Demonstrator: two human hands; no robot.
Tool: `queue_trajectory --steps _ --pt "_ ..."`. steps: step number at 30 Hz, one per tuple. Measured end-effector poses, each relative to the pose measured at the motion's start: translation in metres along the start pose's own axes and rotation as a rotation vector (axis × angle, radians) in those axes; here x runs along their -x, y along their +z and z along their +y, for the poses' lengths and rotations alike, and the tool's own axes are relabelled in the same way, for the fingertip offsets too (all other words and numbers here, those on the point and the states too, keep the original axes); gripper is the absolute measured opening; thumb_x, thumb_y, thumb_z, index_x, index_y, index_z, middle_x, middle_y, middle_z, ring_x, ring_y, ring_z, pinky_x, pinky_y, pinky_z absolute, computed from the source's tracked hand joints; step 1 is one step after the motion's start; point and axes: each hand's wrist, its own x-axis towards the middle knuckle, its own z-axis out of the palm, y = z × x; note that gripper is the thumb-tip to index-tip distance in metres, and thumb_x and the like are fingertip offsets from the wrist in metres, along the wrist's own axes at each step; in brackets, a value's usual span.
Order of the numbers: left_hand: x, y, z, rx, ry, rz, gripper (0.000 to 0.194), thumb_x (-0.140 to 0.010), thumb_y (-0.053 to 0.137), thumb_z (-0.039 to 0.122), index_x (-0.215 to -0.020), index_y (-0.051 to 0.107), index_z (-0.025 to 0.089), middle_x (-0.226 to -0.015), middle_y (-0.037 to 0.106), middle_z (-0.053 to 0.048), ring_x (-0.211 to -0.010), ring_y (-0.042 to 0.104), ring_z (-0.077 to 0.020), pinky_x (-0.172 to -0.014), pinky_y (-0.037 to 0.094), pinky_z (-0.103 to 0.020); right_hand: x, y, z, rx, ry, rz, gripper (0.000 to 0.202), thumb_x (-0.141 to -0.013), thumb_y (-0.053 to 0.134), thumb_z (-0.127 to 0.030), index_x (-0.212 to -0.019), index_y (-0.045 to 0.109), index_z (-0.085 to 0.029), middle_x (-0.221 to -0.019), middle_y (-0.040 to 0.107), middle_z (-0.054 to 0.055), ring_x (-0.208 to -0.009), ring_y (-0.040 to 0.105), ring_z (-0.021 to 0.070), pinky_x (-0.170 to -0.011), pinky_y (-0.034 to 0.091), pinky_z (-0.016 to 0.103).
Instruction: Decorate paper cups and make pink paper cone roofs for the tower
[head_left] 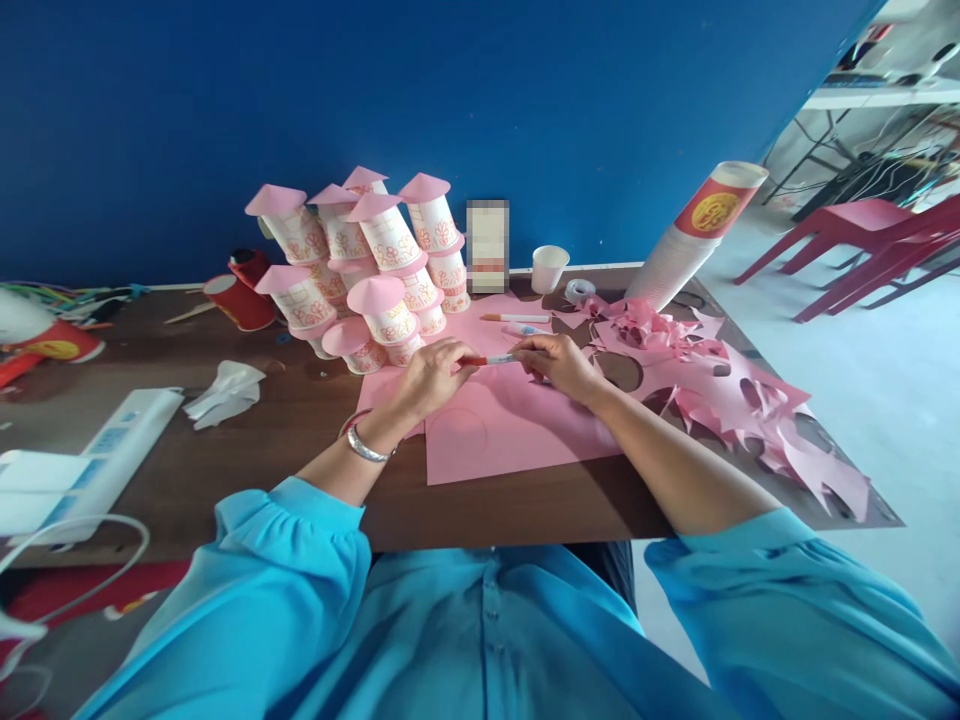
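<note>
A marker pen (pixel 496 360) with a red end and a pale barrel lies level between my two hands. My left hand (pixel 439 375) pinches its red end, while my right hand (pixel 555 362) grips the other end. Both hands are over a sheet of pink paper (pixel 480 450) that bears a faint round outline. Just behind them lie a white pen with an orange-brown end (pixel 514 317) and another white pen (pixel 525 329). To the left stands a cluster of paper-cup towers (pixel 390 250) with pink cone roofs and red drawings.
Pink paper scraps (pixel 735 390) spread over the right side. Behind them lean stacked paper cups (pixel 682 240), near a single cup (pixel 550 268) and a tape roll (pixel 579 290). At left are a crumpled tissue (pixel 225 392), a power strip (pixel 112 450) and a red cup (pixel 238 303).
</note>
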Motion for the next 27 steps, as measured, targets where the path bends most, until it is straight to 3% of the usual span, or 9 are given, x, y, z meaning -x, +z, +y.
queue_trajectory --steps 3,5,8,10,12,14,19,27 --pt "-0.002 -0.001 0.002 -0.009 0.02 -0.006 0.004 -0.097 0.073 0.023 -0.098 0.073 0.02 -0.094 0.08 -0.005 -0.086 0.076 -0.0196 -0.08 0.06 -0.032 -0.002 -0.002 0.002 0.005 -0.014 -0.032 0.043 -0.088 0.072 -0.059 -0.09 0.075 -0.017 -0.067 0.063 0.0 -0.057 0.057 0.0128 -0.055 0.049 0.026" --pt "-0.004 -0.002 0.005 -0.024 -0.012 -0.028 0.024 -0.096 0.074 0.025 -0.119 0.071 0.02 -0.112 0.08 -0.009 -0.098 0.076 -0.0222 -0.086 0.061 -0.035 -0.005 -0.007 0.004 0.114 -0.083 0.006 0.035 -0.092 0.069 -0.051 -0.097 0.076 -0.018 -0.077 0.072 0.004 -0.069 0.066 0.0168 -0.066 0.056 0.029" --pt "-0.004 -0.004 0.009 -0.11 -0.12 -0.089 0.053 -0.095 0.073 0.024 -0.145 0.057 0.019 -0.135 0.072 -0.015 -0.114 0.072 -0.0277 -0.094 0.06 -0.041 -0.009 -0.022 0.009 0.442 -0.192 0.177 0.022 -0.096 0.064 -0.034 -0.108 0.077 -0.021 -0.106 0.08 0.009 -0.099 0.074 0.0242 -0.091 0.058 0.037" --pt "-0.002 -0.005 0.009 -0.175 -0.153 -0.186 0.042 -0.095 0.071 0.022 -0.136 0.064 0.018 -0.129 0.075 -0.015 -0.118 0.07 -0.0311 -0.099 0.058 -0.045 -0.011 -0.032 0.013 0.675 -0.189 0.248 0.021 -0.095 0.063 -0.026 -0.11 0.078 -0.022 -0.116 0.08 0.01 -0.112 0.072 0.0277 -0.1 0.056 0.04" --pt "0.002 -0.005 0.007 -0.225 -0.136 -0.287 0.028 -0.094 0.072 0.024 -0.122 0.071 0.018 -0.121 0.077 -0.014 -0.118 0.069 -0.0336 -0.102 0.055 -0.048 -0.013 -0.039 0.016 0.851 -0.16 0.253 0.022 -0.094 0.063 -0.022 -0.11 0.078 -0.022 -0.117 0.08 0.01 -0.116 0.07 0.0294 -0.102 0.055 0.042" --pt "0.005 -0.006 0.006 -0.268 -0.105 -0.342 0.027 -0.094 0.074 0.031 -0.118 0.073 0.018 -0.119 0.075 -0.014 -0.116 0.067 -0.0342 -0.103 0.053 -0.048 -0.014 -0.042 0.018 0.952 -0.146 0.234 0.023 -0.094 0.063 -0.019 -0.111 0.078 -0.022 -0.118 0.08 0.01 -0.118 0.07 0.0298 -0.103 0.055 0.042" --pt "0.008 -0.007 0.008 -0.343 -0.088 -0.392 0.039 -0.096 0.072 0.048 -0.118 0.07 0.016 -0.118 0.07 -0.016 -0.112 0.065 -0.0342 -0.099 0.053 -0.047 -0.011 -0.038 0.015 1.051 -0.129 0.177 0.023 -0.093 0.065 -0.017 -0.111 0.079 -0.019 -0.117 0.078 0.012 -0.116 0.068 0.0299 -0.102 0.054 0.04" --pt "0.007 -0.009 0.01 -0.287 -0.117 -0.463 0.027 -0.093 0.075 0.041 -0.105 0.067 0.018 -0.11 0.069 -0.013 -0.109 0.065 -0.0328 -0.095 0.054 -0.046 -0.006 -0.036 0.011 1.226 -0.038 0.19 0.025 -0.097 0.059 -0.021 -0.103 0.082 -0.013 -0.119 0.073 0.02 -0.118 0.063 0.0362 -0.101 0.049 0.047"
